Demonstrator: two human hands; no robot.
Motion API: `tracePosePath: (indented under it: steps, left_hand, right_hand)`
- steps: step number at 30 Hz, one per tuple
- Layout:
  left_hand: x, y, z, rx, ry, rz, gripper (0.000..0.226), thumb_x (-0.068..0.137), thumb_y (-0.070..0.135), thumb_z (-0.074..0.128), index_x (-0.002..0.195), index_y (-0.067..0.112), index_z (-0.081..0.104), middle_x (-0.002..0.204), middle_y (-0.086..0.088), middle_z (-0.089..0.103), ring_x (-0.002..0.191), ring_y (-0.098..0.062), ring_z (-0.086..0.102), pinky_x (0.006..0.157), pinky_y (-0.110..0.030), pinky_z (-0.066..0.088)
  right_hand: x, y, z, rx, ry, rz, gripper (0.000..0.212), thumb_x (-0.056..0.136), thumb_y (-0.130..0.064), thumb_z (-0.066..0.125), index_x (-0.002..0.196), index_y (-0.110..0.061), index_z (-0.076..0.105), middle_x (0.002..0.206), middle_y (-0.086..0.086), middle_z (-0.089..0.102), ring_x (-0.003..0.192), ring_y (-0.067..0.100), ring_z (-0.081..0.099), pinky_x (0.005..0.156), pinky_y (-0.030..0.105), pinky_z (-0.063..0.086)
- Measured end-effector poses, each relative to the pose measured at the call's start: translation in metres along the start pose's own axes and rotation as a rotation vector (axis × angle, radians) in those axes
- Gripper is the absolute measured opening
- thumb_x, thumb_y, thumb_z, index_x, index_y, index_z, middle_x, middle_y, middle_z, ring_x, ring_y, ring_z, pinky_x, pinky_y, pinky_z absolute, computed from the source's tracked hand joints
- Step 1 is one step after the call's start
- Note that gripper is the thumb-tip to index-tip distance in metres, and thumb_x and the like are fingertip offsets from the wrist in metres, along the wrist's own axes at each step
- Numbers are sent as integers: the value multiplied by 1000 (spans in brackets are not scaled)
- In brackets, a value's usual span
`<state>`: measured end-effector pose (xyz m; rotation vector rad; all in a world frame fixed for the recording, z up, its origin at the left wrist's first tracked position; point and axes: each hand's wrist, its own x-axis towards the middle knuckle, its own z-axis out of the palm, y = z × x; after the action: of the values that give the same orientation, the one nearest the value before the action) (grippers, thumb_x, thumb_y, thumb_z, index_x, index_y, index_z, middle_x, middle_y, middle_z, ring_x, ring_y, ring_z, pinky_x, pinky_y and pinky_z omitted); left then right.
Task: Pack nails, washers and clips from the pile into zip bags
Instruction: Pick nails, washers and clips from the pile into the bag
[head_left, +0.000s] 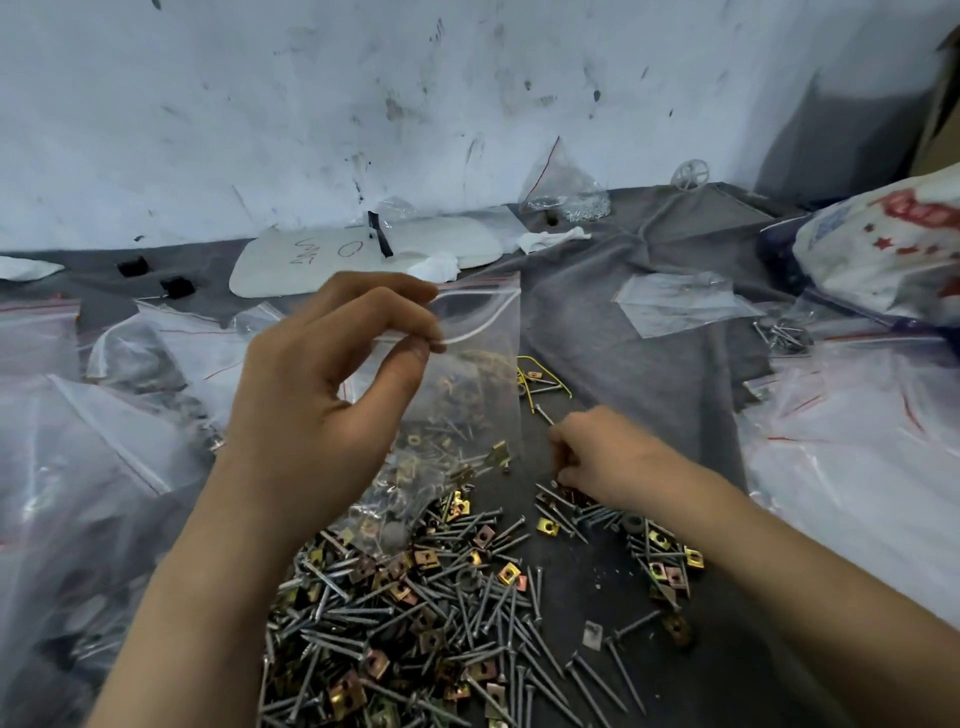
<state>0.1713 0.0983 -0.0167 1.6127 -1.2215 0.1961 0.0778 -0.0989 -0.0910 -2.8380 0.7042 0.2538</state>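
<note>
Fingertips (415, 340) of the left hand (322, 405) pinched the top lip of a clear zip bag (483, 364), thumb and index finger closed on the strip just under its red line. The bag hung from that grip with its mouth partly parted, and its lower end sagged onto the pile (415, 623). A few clips and small pieces sat in its bottom.

To the right of the bag and lower, the right hand (602, 457) lay knuckles up at the far edge of the pile. Its fingers were curled down around a small bunch of nails, and one nail (543, 414) stuck out past the knuckles.

The pile was a tangle of grey nails (332, 592) and brass-coloured clips (508, 573) on a grey cloth (597, 312). The left forearm and the hanging bag covered its far left part. Yellow wire pieces (540, 379) lay just behind the bag, half hidden by it.

Filled zip bags crowded the left side (52, 467) and the right side (857, 457), hemming the pile in. Farther back lay a white panel with handwriting (322, 260), two small black blocks (132, 266), crumpled white tissue (550, 240) and a bag of small metal parts (566, 195) against the scuffed wall (311, 104). A printed sack (883, 249) bulged in at the right edge.
</note>
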Motion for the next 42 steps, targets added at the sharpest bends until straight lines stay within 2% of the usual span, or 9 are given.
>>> tracePosePath:
  steps: [4,10,16,20,25,31,36,39,42]
  left_hand:
    - [0,3,-1,0,5,8,12,88,13,55,85,16,67,112,3,65,113,-8,60,92,-49,51]
    - [0,5,1,-13,-8,43,16,88,21,54,86,15,68,111,5,65,112,-10,61,92,-47,52]
    - [-1,5,3,-6,-31,28,14,88,15,55,85,15,69,110,7,65,109,-12,62,91,-47,52]
    - [-1,6,3,-14,-33,37,15,87,18,54,85,17,69,110,9,65,110,-12,62,91,-47,52]
    - [-2,8,4,-8,-75,16,14,86,14,56,84,15,70,109,7,66,110,-11,61,92,-46,51]
    - [-3,10,6,4,-113,32,14,86,13,56,83,16,70,108,10,65,111,-8,61,91,-41,51]
    - [-3,11,2,-15,-97,13,14,86,14,56,83,18,69,108,12,65,111,-10,61,92,-45,51]
    - [-2,10,-2,-12,-85,0,14,85,16,55,83,18,69,109,11,66,110,-8,61,92,-45,51]
    - [-2,10,-3,-5,-66,-4,14,86,16,55,83,19,69,109,11,66,110,-7,61,91,-44,51]
  right_hand:
    - [-6,9,-2,71,-18,-49,13,83,-15,66,96,-19,65,84,-4,59,88,18,60,71,24,43]
    - [-16,10,6,173,-10,-109,22,81,-8,65,88,-26,57,72,-13,52,68,5,49,59,17,37]
    - [-23,9,2,239,52,-102,21,79,-9,66,96,-18,59,73,-10,50,68,9,50,61,20,41]
    - [-33,4,-38,473,257,-143,14,79,-2,67,86,-14,67,74,-4,59,67,8,53,59,10,40]
    - [-60,-16,-96,993,610,-434,30,79,14,62,76,-16,60,72,7,56,70,17,52,69,27,42]
    - [-70,-36,-104,713,521,-577,17,80,3,69,84,-12,64,82,11,67,79,23,64,79,38,52]
    - [-68,-26,-95,835,628,-527,22,82,0,68,90,-21,66,91,3,70,88,12,67,84,25,53]
    - [-61,-12,-81,912,698,-432,28,84,2,65,84,-25,64,80,-8,68,74,-1,62,75,16,49]
    - [-50,6,-52,443,409,-252,19,85,-5,67,86,-24,66,84,-8,66,73,-4,58,72,9,44]
